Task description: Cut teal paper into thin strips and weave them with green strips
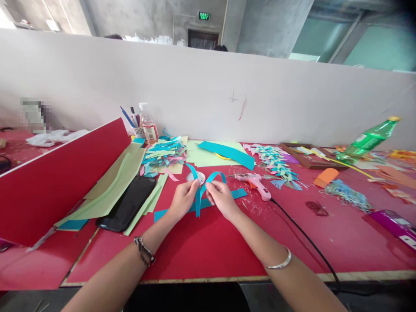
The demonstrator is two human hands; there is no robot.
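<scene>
Thin blue paper strips (199, 203) hang between my two hands above the red table. My left hand (184, 197) is closed, thumb against fingers, on the left side of them, with one end standing up above the thumb. In a pinch, my right hand (222, 199) grips the other side, where the paper arches over in a loop. Whether this is one folded strip or two, I cannot tell. Beneath the hands lies a wider blue paper strip (239, 194), partly covered. A round white object (200, 178) sits just behind the fingers. A pink glue gun (256, 182) rests right of my right hand.
Left are a black phone (128, 203), green paper sheets (113, 190) and a red upright board (65, 182). Behind lie paper scraps (165, 151) and a blue sheet (227, 154). Rightward are a fringed paper piece (276, 162), a tilted green bottle (368, 141) and the glue gun's black cord (302, 229).
</scene>
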